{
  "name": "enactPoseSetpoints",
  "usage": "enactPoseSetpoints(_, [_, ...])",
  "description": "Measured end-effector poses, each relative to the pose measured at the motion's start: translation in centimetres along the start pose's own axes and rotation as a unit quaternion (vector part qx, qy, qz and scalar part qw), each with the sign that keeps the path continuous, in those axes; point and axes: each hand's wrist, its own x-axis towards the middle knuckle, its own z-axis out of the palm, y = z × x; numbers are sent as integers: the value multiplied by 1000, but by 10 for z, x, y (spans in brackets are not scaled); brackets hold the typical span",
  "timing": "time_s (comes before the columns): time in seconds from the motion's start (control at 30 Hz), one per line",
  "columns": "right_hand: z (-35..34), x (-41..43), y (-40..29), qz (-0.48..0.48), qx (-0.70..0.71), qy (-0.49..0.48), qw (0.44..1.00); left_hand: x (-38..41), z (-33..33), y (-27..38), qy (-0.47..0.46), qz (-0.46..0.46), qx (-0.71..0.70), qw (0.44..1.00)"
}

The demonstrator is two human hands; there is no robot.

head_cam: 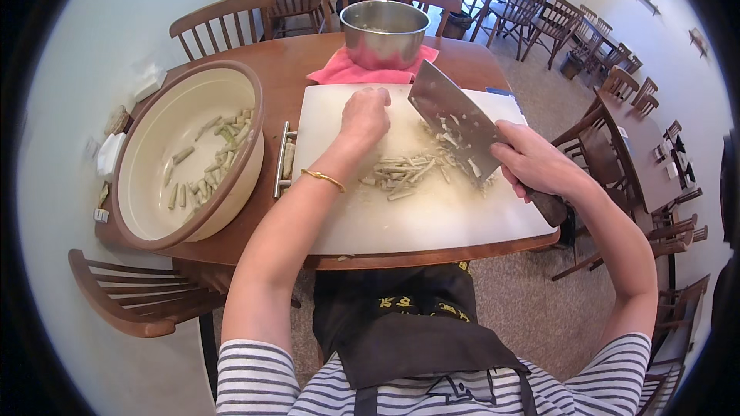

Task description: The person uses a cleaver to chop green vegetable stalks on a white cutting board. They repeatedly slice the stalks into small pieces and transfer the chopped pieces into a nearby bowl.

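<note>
My right hand grips a broad metal cleaver where the handle meets the blade. The blade is tilted over the right part of a white cutting board, with pale chopped bits stuck to its face. Cut pale vegetable strips lie in a loose pile on the board, left of the blade. Above the far left part of the board, my left hand is curled into a loose fist, and nothing shows in it. A gold bangle circles the left wrist.
A large cream basin with cut vegetable pieces stands at the left. Beyond the board, a steel pot sits on a pink cloth. A metal handle shows by the board's left edge. Wooden chairs surround the table.
</note>
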Motion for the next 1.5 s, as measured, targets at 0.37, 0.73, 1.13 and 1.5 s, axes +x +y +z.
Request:
enactPoseSetpoints(0.37, [11, -1, -12, -17, -27, -33, 999, -74, -39, 33, -88, 112, -233, 962])
enactPoseSetpoints(0.73, [63, 32, 10, -144, -197, 38, 969, -92, -26, 52, -14, 134, -178, 975])
enactPoseSetpoints(1.13, [66, 34, 16, -190, -211, 45, 958, -91, -19, 51, 5, 114, -134, 984])
enactPoseSetpoints(1.5, [33, 14, -47, -29, -173, -91, 980, -103, -42, 52, 11, 148, -139, 979])
